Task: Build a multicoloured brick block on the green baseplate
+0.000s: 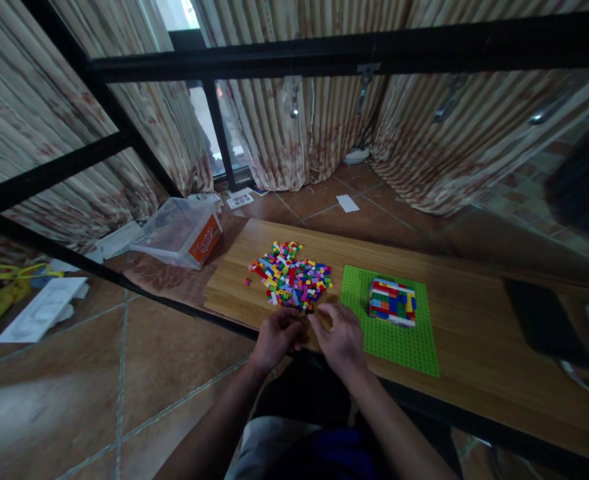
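Note:
A loose pile of small colourful toy building bricks (294,273) lies on the wooden table. At its near edge is my left hand (278,337), its fingers curled in with the thumb against them; whatever they may hold is hidden. Facing it from the right is my right hand (342,335), bent, with a gap between thumb and forefinger and nothing visible there. A few dark bricks (309,309) lie between the two hands. To the right, a block built of multicoloured bricks (392,302) stands on a green studded baseplate (414,347).
A clear plastic box (174,233) with an orange label stands beyond the table's left end. On the right of the wooden table (474,333) lie a dark flat object (544,320) and a white object with a cable. Dark metal bars and curtains (314,133) rise behind.

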`<state>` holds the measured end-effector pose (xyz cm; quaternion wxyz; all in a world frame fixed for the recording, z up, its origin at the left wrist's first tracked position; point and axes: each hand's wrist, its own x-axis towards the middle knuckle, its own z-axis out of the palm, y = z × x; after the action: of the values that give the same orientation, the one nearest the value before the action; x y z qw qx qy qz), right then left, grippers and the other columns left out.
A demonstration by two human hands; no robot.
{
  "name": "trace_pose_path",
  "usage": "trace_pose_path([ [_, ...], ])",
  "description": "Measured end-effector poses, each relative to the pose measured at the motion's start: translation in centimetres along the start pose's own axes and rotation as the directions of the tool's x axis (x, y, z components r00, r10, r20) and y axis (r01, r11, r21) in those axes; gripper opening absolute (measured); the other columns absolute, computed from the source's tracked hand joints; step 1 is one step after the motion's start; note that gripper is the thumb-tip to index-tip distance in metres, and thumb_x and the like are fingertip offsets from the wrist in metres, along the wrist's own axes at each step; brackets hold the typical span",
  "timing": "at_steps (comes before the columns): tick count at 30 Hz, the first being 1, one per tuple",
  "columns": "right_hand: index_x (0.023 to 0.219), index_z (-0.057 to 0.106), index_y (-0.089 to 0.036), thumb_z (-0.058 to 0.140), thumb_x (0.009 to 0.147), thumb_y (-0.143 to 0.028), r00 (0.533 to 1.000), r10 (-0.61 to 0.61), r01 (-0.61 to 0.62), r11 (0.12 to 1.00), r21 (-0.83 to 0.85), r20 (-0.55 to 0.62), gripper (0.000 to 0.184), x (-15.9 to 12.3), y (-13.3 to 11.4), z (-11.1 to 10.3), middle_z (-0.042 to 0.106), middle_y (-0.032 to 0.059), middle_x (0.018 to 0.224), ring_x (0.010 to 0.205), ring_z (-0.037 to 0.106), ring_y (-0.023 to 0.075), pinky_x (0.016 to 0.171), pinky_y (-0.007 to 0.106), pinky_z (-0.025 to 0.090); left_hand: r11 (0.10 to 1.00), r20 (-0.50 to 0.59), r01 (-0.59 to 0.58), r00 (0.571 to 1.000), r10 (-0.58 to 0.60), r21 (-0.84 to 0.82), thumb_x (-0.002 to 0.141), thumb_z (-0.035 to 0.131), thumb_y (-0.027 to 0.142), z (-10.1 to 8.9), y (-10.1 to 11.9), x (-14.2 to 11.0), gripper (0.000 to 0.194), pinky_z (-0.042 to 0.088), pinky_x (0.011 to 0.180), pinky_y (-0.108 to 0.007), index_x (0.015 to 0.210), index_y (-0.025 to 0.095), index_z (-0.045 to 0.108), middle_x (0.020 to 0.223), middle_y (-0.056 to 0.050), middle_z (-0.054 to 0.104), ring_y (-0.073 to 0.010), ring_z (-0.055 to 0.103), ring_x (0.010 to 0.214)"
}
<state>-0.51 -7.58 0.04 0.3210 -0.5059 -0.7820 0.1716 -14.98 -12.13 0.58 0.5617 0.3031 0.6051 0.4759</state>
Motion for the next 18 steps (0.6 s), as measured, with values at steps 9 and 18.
trace_pose_path([
  [9,0.097,0.061,-0.022,0.053,0.085,-0.023,1.0,-0.01,0.009,0.998,-0.057,-0.009,0.015,0.6,-0.1,2.6,0.067,0.0069,0.088,0.09,0.058,0.0259,0.081,0.041,0.042,1.0,0.01,0.026,1.0,-0.025,-0.018,0.076,0.054,0.036,-0.3,-0.1,-0.1,0.029,0.038,0.038,-0.018,0.097,0.017,0.051,0.065,0.002,0.062,-0.0098,0.055,0.04],
  [18,0.114,0.059,-0.026,0.047,0.09,-0.02,0.984,-0.141,0.107,0.957,0.271,0.109,0.028,-1.0,-0.2,-1.1,0.066,0.0061,0.108,0.101,0.062,0.0214,0.089,0.039,0.051,0.999,0.106,-0.039,0.993,0.043,-0.037,0.077,0.063,0.056,1.4,1.2,-0.6,0.041,0.031,0.042,-0.018,0.081,0.015,0.061,0.055,0.003,0.053,-0.0073,0.045,0.044],
])
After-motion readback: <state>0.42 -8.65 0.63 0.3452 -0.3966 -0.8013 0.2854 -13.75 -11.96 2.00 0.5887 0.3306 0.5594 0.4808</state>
